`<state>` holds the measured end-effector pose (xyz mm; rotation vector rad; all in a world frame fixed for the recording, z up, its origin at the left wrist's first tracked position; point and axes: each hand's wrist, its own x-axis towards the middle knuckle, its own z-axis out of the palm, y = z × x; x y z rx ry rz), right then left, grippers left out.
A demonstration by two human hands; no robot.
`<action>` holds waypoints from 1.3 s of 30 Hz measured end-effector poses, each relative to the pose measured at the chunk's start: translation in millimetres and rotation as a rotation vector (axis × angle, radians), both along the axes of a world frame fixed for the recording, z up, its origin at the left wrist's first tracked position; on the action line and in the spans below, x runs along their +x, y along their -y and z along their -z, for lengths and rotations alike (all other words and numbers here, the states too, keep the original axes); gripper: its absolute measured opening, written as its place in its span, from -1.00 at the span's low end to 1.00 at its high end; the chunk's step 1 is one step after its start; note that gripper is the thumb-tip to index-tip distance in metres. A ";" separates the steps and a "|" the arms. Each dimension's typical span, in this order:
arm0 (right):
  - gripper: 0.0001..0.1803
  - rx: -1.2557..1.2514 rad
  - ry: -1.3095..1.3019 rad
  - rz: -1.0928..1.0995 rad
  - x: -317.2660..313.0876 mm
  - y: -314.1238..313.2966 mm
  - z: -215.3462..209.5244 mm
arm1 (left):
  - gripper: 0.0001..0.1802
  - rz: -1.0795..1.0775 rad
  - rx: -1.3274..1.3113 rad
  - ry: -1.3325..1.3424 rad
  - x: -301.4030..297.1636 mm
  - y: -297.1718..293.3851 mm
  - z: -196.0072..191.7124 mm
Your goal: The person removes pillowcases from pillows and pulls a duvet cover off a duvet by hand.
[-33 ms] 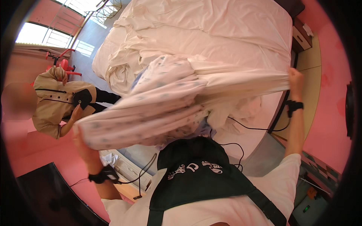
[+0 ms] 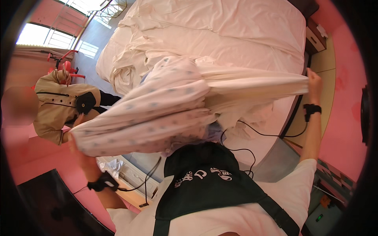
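Note:
A large white duvet cover with small blue dots (image 2: 165, 106) is stretched wide in front of me above a bed. My left hand (image 2: 76, 147) grips one end of it at the lower left, with the fingers wrapped in the fabric. Far out at the right, my right hand (image 2: 314, 84) holds the other end, gathered into folds. Both wrists carry black bands with cables. The cloth sags in the middle and hides part of the bed's near side.
The bed (image 2: 236, 35) is covered with crumpled white sheets. A person in a beige jacket (image 2: 59, 106) stands at the left beside red equipment (image 2: 65, 65). A wooden nightstand (image 2: 315, 35) is at upper right, and a dark screen (image 2: 51, 208) at lower left.

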<state>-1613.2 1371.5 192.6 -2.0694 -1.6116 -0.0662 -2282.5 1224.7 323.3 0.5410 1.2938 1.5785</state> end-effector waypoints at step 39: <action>-0.72 -0.288 -0.428 -0.370 -379.5 -24.9 85.0 | -0.70 0.950 -0.220 -0.583 -24.4 -38.0 174.7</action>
